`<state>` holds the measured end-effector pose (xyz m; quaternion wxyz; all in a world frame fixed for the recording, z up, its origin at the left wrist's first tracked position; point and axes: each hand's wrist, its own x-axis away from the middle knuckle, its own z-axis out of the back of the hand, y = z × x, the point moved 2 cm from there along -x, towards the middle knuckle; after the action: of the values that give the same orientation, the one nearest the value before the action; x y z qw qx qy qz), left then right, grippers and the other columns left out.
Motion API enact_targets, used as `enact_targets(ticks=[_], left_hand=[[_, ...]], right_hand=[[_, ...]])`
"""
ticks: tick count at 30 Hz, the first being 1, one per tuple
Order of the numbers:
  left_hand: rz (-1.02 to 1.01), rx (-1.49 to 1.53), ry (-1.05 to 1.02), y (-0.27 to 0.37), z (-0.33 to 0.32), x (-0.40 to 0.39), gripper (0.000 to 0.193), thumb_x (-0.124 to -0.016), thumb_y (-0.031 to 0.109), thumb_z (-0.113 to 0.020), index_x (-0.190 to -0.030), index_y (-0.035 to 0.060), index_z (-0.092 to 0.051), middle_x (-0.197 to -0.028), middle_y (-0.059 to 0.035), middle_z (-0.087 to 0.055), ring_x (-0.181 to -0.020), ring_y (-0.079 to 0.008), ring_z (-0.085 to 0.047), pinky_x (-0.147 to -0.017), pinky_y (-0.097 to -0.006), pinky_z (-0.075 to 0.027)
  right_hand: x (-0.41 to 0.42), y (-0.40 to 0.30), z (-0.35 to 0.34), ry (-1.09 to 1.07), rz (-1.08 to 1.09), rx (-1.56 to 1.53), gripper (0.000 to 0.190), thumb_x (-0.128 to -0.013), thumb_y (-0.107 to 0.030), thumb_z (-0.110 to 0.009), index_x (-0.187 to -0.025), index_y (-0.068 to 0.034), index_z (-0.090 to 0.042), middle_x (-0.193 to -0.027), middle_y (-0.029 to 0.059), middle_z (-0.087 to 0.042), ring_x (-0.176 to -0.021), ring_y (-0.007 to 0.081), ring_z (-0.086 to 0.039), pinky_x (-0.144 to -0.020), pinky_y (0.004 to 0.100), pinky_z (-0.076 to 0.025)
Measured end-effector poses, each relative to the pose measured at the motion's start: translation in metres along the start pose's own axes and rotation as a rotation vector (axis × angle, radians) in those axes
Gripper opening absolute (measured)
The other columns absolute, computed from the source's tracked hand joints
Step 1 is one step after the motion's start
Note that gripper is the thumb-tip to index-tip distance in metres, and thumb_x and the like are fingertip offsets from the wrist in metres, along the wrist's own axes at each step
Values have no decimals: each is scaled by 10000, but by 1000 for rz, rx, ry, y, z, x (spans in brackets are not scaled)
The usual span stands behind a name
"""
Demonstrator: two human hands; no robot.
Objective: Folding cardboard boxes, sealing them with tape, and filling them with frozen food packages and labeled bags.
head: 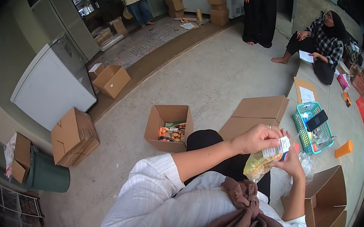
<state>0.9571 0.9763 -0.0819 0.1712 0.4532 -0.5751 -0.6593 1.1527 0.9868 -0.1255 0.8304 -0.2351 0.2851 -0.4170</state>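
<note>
A plastic bag of yellowish contents (258,166) hangs between my hands, above my lap. My left hand (261,139) pinches a white printed label or paper (275,148) at the bag's upper end. On its other side, my right hand (290,161) grips the bag's top beside a small blue and red item, partly hidden by the fingers; what that item is cannot be told. Beyond my left forearm stands an open cardboard box (168,140) with colourful food packets (172,131) inside. Folded cardboard (251,112) lies just past my hands.
Right of my hands are a turquoise basket (312,139) with a black phone (317,120), an orange cup (344,149) and an open carton (327,203). Stacked flat cartons (74,139) stand left. A person sits (326,45) at the upper right; two others stand farther back.
</note>
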Motion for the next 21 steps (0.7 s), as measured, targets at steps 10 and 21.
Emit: enact_targets(ticks=[10,21], left_hand=[[248,-19,61,-81,46,-36,200,-825,126,-594,-875,-63,-635,-908,-54,-563,-790,-91,-538,-688,-220,-435],[201,-34,393,-128,49,-22,210,-859,151,-568,-905,-43,-637,-1030,-37,-534,-844,-76,-531,-732,-208,-429]], right_hand=[[42,24,-44,22,-430,-610,507,-665,-161,-747,-1059,36,-497,-949,87,-593,-839,141,-573,-750,288,-463],[38,37,-32,190,-509,-65,750,-703,-297,-723,-1306,-50,-351,-937,153,-542,-913,250,-537,-772,332,-443]])
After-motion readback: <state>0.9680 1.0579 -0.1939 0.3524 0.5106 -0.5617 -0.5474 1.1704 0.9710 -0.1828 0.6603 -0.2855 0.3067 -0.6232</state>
